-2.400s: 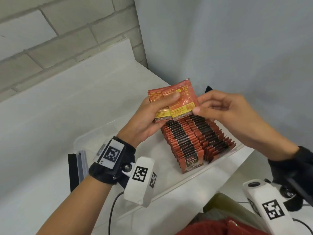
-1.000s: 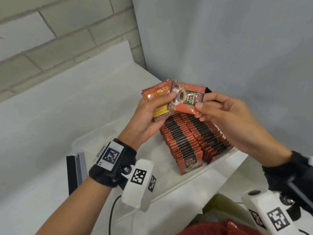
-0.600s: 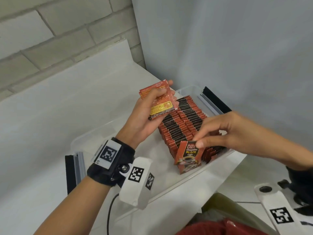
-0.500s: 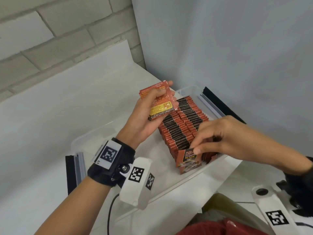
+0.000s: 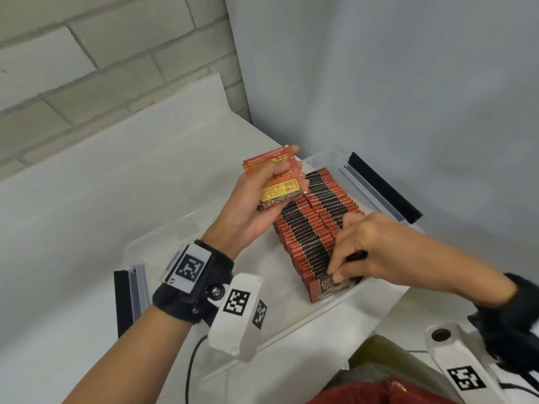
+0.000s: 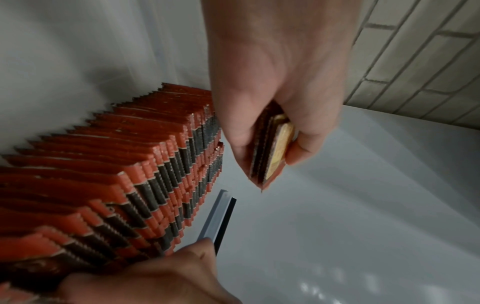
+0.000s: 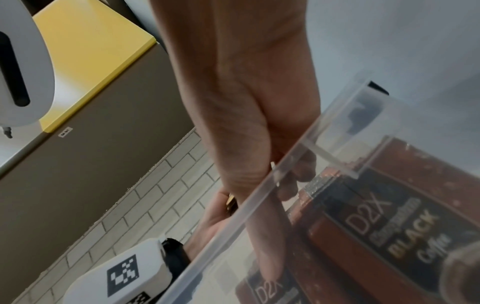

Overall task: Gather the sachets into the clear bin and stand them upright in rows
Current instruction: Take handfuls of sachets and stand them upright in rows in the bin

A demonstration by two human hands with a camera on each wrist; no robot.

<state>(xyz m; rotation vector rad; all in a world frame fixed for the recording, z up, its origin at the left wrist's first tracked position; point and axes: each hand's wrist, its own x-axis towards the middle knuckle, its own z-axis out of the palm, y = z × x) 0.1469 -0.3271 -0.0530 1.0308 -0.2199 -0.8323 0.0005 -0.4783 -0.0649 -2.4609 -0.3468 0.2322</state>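
A clear bin (image 5: 151,243) on the white table holds two rows of upright red-and-black sachets (image 5: 313,225). My left hand (image 5: 280,169) is raised over the bin's far side and grips a small stack of sachets (image 5: 281,186), seen edge-on in the left wrist view as the stack (image 6: 272,152). My right hand (image 5: 335,274) is down at the near end of the rows. It pinches the top of the front sachet (image 5: 323,290), which stands against the row. Through the bin wall (image 7: 285,174), that "D2X BLACK Coffee" sachet (image 7: 389,226) shows between thumb and fingers.
Black-and-grey clips sit at the bin's ends, one far right (image 5: 382,191) and one near left (image 5: 128,298). A grey wall rises close behind the bin and a brick wall runs along the left. A yellow-topped cabinet (image 7: 91,51) stands beyond the table.
My right hand took one sachet from the left hand's stack, carried it down to the near end of the rows and stood it against the front. The left hand stayed raised.
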